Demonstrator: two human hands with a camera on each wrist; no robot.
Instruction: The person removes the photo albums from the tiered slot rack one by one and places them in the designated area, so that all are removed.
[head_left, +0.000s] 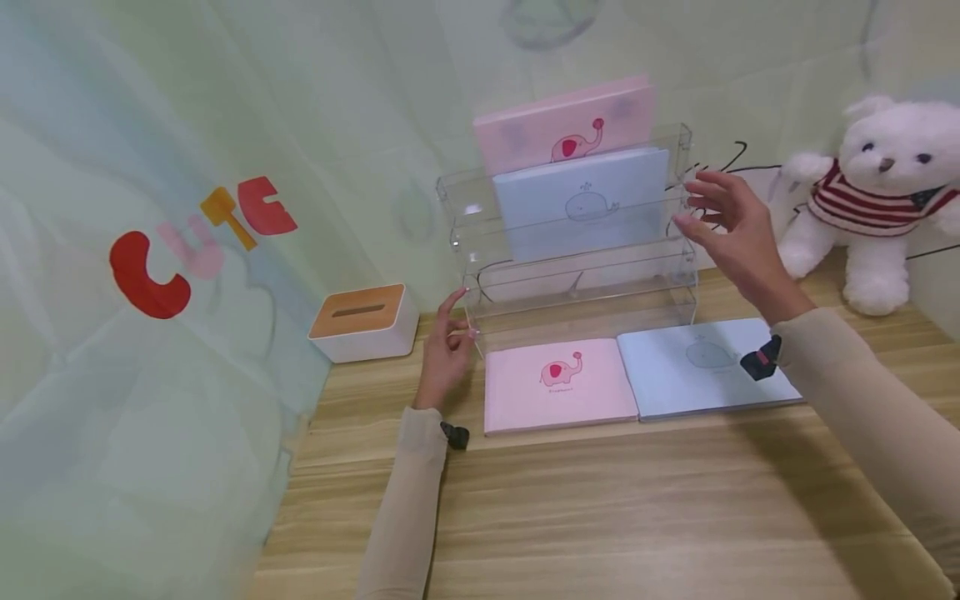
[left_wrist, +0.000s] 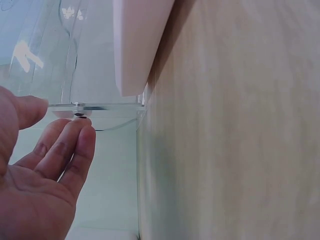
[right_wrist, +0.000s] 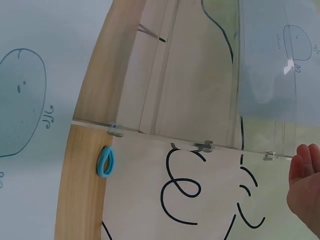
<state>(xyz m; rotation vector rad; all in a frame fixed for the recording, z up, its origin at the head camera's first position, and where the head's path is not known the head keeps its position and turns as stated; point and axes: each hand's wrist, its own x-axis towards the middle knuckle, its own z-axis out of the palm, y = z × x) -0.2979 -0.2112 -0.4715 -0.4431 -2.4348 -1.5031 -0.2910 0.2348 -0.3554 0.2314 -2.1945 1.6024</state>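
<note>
A clear acrylic tiered rack point(head_left: 577, 292) stands upright against the wall. My left hand point(head_left: 447, 354) is at its lower left side; in the left wrist view the fingertips point(left_wrist: 86, 132) lie against the side panel, close to a small screw. At the upper right side, my right hand point(head_left: 731, 221) has its fingers bent and spread from the thumb, and its fingertips are close to the panel edge; contact is unclear. The rack's upper tiers hold a pink elephant book point(head_left: 517, 137) and, in front, a blue whale book point(head_left: 532, 192).
A pink elephant book point(head_left: 517, 392) and a blue whale book point(head_left: 660, 379) lie flat before the rack. Left stands a tissue box point(head_left: 360, 337), right a white teddy bear point(head_left: 877, 292). A small blue ring point(right_wrist: 100, 162) lies beside the rack on the wooden table point(head_left: 585, 517).
</note>
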